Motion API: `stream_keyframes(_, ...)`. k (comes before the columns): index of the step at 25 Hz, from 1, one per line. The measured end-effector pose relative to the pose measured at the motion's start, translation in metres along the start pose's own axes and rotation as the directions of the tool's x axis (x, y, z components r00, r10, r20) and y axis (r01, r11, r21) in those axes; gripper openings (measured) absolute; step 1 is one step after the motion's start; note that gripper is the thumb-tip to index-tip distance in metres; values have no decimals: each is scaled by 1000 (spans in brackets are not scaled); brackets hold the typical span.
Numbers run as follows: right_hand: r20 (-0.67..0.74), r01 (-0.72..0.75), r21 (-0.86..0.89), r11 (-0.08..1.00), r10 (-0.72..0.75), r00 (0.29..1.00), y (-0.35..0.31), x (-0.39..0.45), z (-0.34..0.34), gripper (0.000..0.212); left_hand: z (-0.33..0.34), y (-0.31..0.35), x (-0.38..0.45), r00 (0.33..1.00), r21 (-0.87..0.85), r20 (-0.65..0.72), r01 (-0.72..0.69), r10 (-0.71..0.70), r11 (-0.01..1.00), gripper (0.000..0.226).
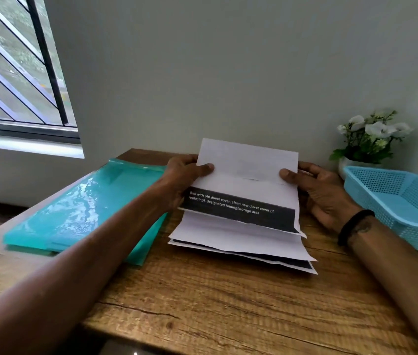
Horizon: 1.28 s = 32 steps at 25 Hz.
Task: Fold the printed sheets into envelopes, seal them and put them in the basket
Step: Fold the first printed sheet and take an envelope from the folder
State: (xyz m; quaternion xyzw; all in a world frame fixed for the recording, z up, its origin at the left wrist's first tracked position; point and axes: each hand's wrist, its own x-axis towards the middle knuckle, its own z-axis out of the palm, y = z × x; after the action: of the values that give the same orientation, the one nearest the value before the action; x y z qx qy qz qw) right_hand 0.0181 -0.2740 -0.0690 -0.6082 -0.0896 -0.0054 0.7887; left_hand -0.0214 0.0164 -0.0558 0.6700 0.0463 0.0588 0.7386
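left hand (182,175), right hand (315,185) grasp folded sheet (246,165) | basket (371,187) contents unclear

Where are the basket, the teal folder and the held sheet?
basket (371,172): head view, on its near-left rim.
teal folder (80,208): head view, middle of its glossy top.
held sheet (246,160): head view, on the blank upper flap between the two thumbs.

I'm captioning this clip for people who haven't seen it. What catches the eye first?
The printed sheet with a black text band, held up at mid-table by the left hand and right hand above more sheets. Then the glossy teal folder on the left and the blue basket on the right.
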Motion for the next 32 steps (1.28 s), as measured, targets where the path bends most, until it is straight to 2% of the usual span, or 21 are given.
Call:
stream_keyframes(3,57,-30,-12,999,31,998,-3,-3,0,46,-1,3,-2,999,10,-43,-14,14,1000,38)
stream_keyframes(8,-6,24,-56,998,-25,1000,-6,-3,-1,28,-2,5,-6,999,25,-36,-6,7,1000,33)
stream_keyframes(12,-28,19,-21,1000,-19,999,-5,-3,-6,20,-1,5,-10,998,-35,-59,-10,8,999,11)
stream_keyframes(15,-30,13,-32,999,-14,999,-8,-3,-6,19,0,6,-9,996,-24,-84,-4,2,1000,20)
stream_keyframes(19,-59,-49,56,997,52,997,-13,-5,-1,28,1,7,-10,993,-43,-115,-34,28,999,22)
stream_keyframes(21,6,-128,121,984,128,992,-17,-9,2,34,1,8,-13,989,-40,-130,-72,66,997,20)
stream_keyframes(23,109,-187,85,979,178,978,-17,-12,4,43,1,9,-14,987,-61,-134,-99,90,993,20)
stream_keyframes(26,185,-142,-3,990,141,973,-13,-15,6,55,1,10,-14,982,-80,-151,-124,111,989,22)
stream_keyframes(29,120,-70,24,997,67,990,-10,-13,6,73,3,11,-12,981,-102,-154,-133,117,986,25)
stream_keyframes(32,46,-19,55,998,17,999,-9,-8,2,76,6,13,-11,995,-195,-102,-13,-7,981,27)
